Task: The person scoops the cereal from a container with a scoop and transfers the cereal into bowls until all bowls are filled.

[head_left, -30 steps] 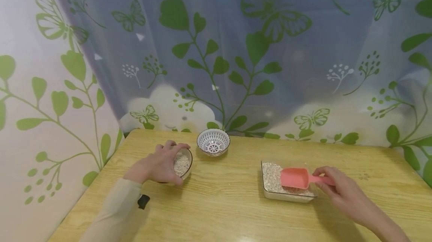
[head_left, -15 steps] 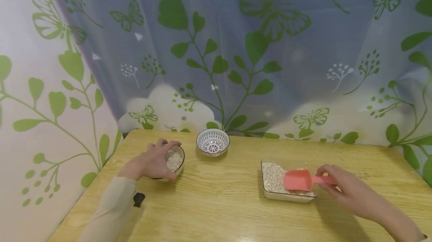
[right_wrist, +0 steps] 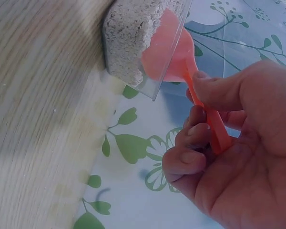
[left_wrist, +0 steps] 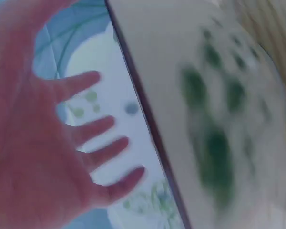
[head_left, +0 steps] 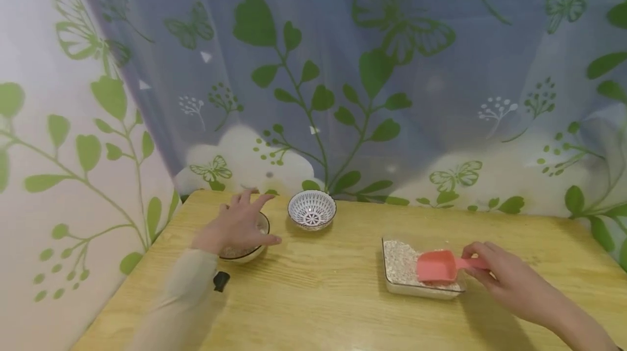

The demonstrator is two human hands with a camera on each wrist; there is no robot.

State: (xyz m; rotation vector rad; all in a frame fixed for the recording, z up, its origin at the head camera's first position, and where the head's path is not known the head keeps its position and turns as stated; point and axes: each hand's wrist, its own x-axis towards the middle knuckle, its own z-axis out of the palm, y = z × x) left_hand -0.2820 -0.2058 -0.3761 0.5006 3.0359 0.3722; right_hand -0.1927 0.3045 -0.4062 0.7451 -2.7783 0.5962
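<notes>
My left hand hovers over a bowl of oats with its fingers spread. In the left wrist view the fingers stand apart from the dark rim, and the bowl's pale wall shows green leaf prints. On the right, my right hand grips the handle of a pink scoop. Its blade lies in the oats inside a clear rectangular container. The right wrist view shows thumb and curled fingers round that handle.
Behind and between the hands, near the table's back edge, stands a second bowl with a dark pattern inside. A printed curtain hangs behind the wooden table and along its left side.
My left hand first moves the oat bowl a little left, then lets go of its rim and spreads its fingers. The scoop shifts slightly right in the container, still held.
</notes>
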